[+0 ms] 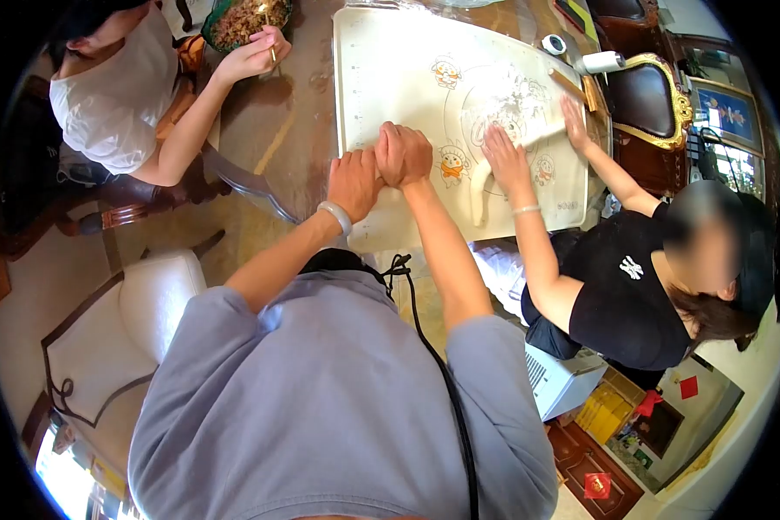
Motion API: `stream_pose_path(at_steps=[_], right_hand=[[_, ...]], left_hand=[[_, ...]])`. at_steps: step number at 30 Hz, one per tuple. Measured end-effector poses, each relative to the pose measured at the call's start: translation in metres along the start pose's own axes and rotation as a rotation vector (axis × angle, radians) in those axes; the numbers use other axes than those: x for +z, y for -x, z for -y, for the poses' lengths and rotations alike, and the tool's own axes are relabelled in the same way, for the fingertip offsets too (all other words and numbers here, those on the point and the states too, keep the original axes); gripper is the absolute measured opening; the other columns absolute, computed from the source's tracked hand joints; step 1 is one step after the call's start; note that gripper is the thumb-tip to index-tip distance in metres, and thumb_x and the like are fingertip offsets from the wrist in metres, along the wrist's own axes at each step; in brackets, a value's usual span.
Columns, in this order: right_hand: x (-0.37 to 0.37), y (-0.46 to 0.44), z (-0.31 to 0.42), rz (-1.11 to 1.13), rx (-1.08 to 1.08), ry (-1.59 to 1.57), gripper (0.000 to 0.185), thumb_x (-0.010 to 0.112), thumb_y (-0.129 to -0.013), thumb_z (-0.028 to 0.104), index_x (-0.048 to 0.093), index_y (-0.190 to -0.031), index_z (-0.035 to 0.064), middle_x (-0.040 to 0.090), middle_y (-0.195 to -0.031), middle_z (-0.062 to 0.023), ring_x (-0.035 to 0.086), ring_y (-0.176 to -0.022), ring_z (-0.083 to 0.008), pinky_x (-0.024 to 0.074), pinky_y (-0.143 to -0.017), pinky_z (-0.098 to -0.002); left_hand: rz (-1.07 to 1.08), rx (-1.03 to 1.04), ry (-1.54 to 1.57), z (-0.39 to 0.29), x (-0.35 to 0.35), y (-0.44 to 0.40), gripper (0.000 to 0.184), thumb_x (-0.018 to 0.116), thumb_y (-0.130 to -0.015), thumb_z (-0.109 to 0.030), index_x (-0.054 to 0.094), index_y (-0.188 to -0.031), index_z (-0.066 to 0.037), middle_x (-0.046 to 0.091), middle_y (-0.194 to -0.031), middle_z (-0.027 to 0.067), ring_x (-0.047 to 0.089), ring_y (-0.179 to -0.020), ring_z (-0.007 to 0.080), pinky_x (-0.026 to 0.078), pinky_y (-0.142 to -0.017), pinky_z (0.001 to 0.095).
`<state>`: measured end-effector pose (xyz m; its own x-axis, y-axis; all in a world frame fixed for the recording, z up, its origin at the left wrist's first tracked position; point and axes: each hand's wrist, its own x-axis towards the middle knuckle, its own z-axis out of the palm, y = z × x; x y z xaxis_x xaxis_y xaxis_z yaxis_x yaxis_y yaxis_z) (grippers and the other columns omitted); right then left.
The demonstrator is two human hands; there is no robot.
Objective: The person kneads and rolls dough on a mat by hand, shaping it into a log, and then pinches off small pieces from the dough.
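My left hand (354, 184) and my right hand (405, 154) are both closed and pressed against each other above the left part of a pale printed mat (386, 69). Whatever they may hold between them is hidden by the fingers. A white band circles my left wrist. To the right of my hands, a long strip of dough (477, 195) lies on the mat under a co-worker's hand (505, 158). The co-worker's other hand (574, 126) rests flat farther right, at the end of a pale stretch of the same dough. White flour (524, 97) is scattered over the printed circle.
A wooden stick (567, 87) lies at the mat's right edge, near a white cylinder (603, 61) and a small round white item (554, 44). At upper left, another person holds chopsticks over a bowl of food (234, 24). A white chair (160, 295) stands at left.
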<state>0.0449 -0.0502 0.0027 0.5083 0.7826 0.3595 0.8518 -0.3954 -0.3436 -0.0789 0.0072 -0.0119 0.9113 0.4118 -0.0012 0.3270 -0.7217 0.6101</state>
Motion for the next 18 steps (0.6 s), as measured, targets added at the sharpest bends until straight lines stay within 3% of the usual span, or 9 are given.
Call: stream_pose_path(at_steps=[4,7,8,10,11,12,14,18], right_hand=[[-0.011,-0.006,0.008,0.252,0.165,-0.093,0.028,0.052,-0.086,0.026,0.060,-0.068,0.0057,0.062,-0.065,-0.0121,0.060,-0.064,-0.0337,0.0468,-0.061,-0.0430],[-0.039,-0.008,0.014,0.401,0.263,-0.206,0.032,0.053,-0.088,0.030,0.062,-0.069,0.0061,0.063,-0.065,-0.0127,0.062,-0.066,-0.0347,0.0472,-0.062,-0.0439],[-0.049,-0.005,0.018,0.435,0.295,-0.239,0.033,0.053,-0.088,0.032,0.063,-0.070,0.0064,0.063,-0.065,-0.0127,0.062,-0.066,-0.0349,0.0471,-0.063,-0.0441],[-0.048,0.020,0.021,0.327,0.134,-0.071,0.028,0.054,-0.086,0.030,0.063,-0.073,0.0073,0.066,-0.080,-0.0106,0.062,-0.078,-0.0314,0.0451,-0.072,-0.0406],[-0.047,0.034,0.028,0.261,0.094,0.012,0.025,0.054,-0.085,0.029,0.063,-0.076,0.0078,0.066,-0.084,-0.0098,0.062,-0.081,-0.0303,0.0443,-0.075,-0.0400],[-0.046,0.045,0.030,0.195,0.051,0.094,0.023,0.054,-0.084,0.028,0.064,-0.078,0.0083,0.066,-0.089,-0.0091,0.061,-0.084,-0.0292,0.0436,-0.077,-0.0393],[-0.042,0.058,0.026,-0.006,-0.071,0.087,0.019,0.054,-0.082,0.025,0.064,-0.083,0.0087,0.064,-0.094,-0.0079,0.059,-0.087,-0.0274,0.0427,-0.079,-0.0391],[-0.029,0.062,0.009,-0.174,-0.182,0.023,0.021,0.052,-0.081,0.022,0.065,-0.089,0.0076,0.062,-0.089,-0.0071,0.057,-0.083,-0.0264,0.0419,-0.079,-0.0398]], left_hand=[[0.145,0.009,0.207,0.017,-0.011,-0.008,0.054,0.070,-0.080,-0.035,0.047,-0.113,0.002,0.057,-0.108,0.0188,0.054,-0.102,0.0364,0.041,-0.084,0.0443],[0.247,0.060,0.612,0.022,-0.021,-0.006,0.060,0.074,-0.078,-0.036,0.047,-0.115,0.003,0.057,-0.111,0.0198,0.053,-0.106,0.0374,0.041,-0.089,0.0433],[0.277,0.066,0.567,0.018,-0.024,-0.003,0.062,0.075,-0.076,-0.035,0.047,-0.117,0.002,0.056,-0.112,0.0203,0.053,-0.106,0.0378,0.041,-0.090,0.0430],[0.327,0.077,0.475,0.009,-0.032,0.004,0.066,0.078,-0.073,-0.032,0.047,-0.121,0.001,0.056,-0.112,0.0213,0.052,-0.107,0.0387,0.041,-0.092,0.0426],[0.255,0.179,0.219,0.012,-0.016,0.013,0.073,0.081,-0.069,-0.026,0.044,-0.128,-0.001,0.054,-0.118,0.0201,0.050,-0.111,0.0386,0.040,-0.096,0.0432],[0.176,0.181,0.206,0.006,-0.016,0.021,0.074,0.080,-0.069,-0.026,0.044,-0.128,-0.001,0.053,-0.119,0.0191,0.049,-0.112,0.0381,0.040,-0.095,0.0435],[0.023,0.186,0.174,-0.009,-0.015,0.033,0.074,0.080,-0.069,-0.025,0.043,-0.128,-0.001,0.052,-0.120,0.0171,0.048,-0.112,0.0373,0.039,-0.094,0.0441],[0.059,0.128,0.114,-0.020,-0.009,0.032,0.066,0.074,-0.073,-0.017,0.041,-0.129,-0.001,0.052,-0.116,0.0144,0.049,-0.106,0.0348,0.040,-0.089,0.0456]])
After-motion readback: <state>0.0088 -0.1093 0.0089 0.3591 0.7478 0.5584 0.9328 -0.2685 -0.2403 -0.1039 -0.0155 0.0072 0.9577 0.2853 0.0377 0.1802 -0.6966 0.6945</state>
